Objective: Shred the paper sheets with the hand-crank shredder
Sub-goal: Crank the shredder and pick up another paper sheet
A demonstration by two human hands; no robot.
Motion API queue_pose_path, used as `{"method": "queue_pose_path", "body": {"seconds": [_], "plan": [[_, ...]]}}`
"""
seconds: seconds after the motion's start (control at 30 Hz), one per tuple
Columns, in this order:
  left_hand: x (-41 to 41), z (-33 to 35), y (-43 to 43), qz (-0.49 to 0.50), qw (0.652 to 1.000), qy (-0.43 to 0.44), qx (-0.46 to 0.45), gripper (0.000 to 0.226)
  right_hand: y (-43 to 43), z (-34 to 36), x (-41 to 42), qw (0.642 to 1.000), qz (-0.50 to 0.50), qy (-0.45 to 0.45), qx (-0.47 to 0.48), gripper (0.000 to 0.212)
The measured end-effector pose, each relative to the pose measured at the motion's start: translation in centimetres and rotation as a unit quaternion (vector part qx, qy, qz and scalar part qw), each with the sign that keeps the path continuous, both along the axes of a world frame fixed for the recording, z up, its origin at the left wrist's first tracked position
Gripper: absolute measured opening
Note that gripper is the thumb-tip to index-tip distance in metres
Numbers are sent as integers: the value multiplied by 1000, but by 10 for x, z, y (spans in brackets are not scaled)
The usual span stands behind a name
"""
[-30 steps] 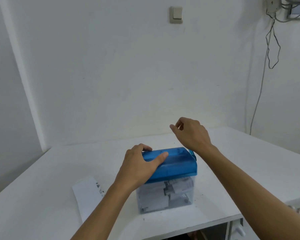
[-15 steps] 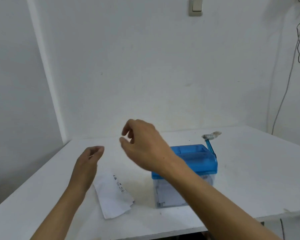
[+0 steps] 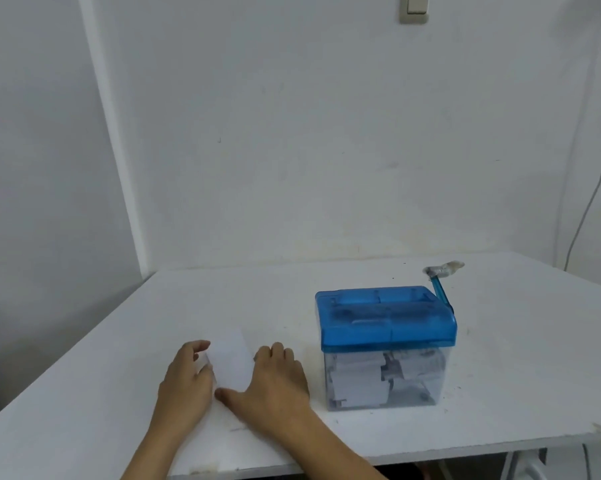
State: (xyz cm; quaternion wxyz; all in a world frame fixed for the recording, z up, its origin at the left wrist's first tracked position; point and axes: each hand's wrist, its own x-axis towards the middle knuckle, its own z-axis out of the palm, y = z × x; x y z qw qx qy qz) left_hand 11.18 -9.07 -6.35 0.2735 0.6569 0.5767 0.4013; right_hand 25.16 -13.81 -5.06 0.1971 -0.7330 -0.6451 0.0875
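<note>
**Left hand (image 3: 188,379) and right hand (image 3: 279,379) at the sheet (image 3: 231,360)**

The left hand sits at the sheet's left edge, with its fingers curled and the thumb close to the paper. Whether it pinches the edge or only touches it cannot be told. The right hand lies palm down with its fingers spread loosely. Their tips are at the sheet's right edge, and the thumb reaches leftward across the sheet's near part.

The sheet lies flat on the white surface (image 3: 84,382) between the hands. Its long axis runs from near to far, and the far end leans slightly right. Its near end is lost among the hands and the equally white surface.

The shredder (image 3: 385,344) stands upright to the right, near the right hand but apart from it, with its long axis left to right. Its blue lid (image 3: 385,317) tops a clear bin (image 3: 434,379) holding pale scraps (image 3: 358,379). The crank (image 3: 441,292) rises from the lid's right end, tilted up and to the left, and ends in a pale knob (image 3: 444,269) whose make is unclear.

A switch (image 3: 413,10) on the wall is cut off by the top edge, and a cable (image 3: 588,206) hangs at the far right.
</note>
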Motion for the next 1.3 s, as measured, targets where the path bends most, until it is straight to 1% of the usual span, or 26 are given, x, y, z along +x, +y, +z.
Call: {"method": "queue_pose_path", "body": {"seconds": [0.07,0.17,0.23,0.3,0.4,0.53,0.6,0.7,0.77,0.8,0.87,0.9,0.97,1.0,1.07,1.13,1.2,1.27,1.3], "plan": [[-1,0,0,3,1000,6,0,39,1,-1,3,999,1,32,5,77],[-2,0,0,2,1000,9,1,36,3,0,11,994,0,104,20,59],[-3,0,1,6,1000,6,1,35,4,0,14,988,-6,156,14,49],[-2,0,1,7,1000,-3,3,33,6,-2,16,985,0,171,8,42],[-1,3,0,10,1000,-19,2,28,5,-2,14,986,3,165,16,40],[2,9,-6,3,999,-33,7,23,3,3,18,969,4,243,31,37],[3,13,-11,-6,999,-50,10,29,1,6,18,959,17,280,45,34],[4,20,-21,-20,998,-58,-7,48,0,7,15,939,44,333,66,28],[7,24,-29,-44,996,-75,-25,59,-1,11,11,932,54,347,88,29],[10,26,-34,-58,994,-90,-35,58,-1,12,8,930,58,349,102,29],[15,33,-44,-80,988,-129,-39,41,-6,21,2,920,72,364,126,28],[18,39,-49,-84,985,-148,-29,33,-10,28,-1,912,80,380,136,27],[23,55,-58,-85,978,-193,1,29,-19,44,-6,892,94,414,153,27],[24,65,-61,-87,973,-214,14,29,-26,55,-6,887,99,422,159,28],[28,88,-70,-97,963,-250,31,28,-37,80,1,888,101,418,163,31],[35,109,-80,-126,948,-290,29,29,-48,102,14,894,98,404,165,31],[44,127,-87,-162,930,-330,14,29,-59,122,29,900,95,387,180,36],[55,141,-91,-218,919,-329,-2,27,-66,139,45,904,76,367,204,33],[63,147,-91,-243,921,-304,2,27,-68,147,55,905,66,360,218,28]]}}
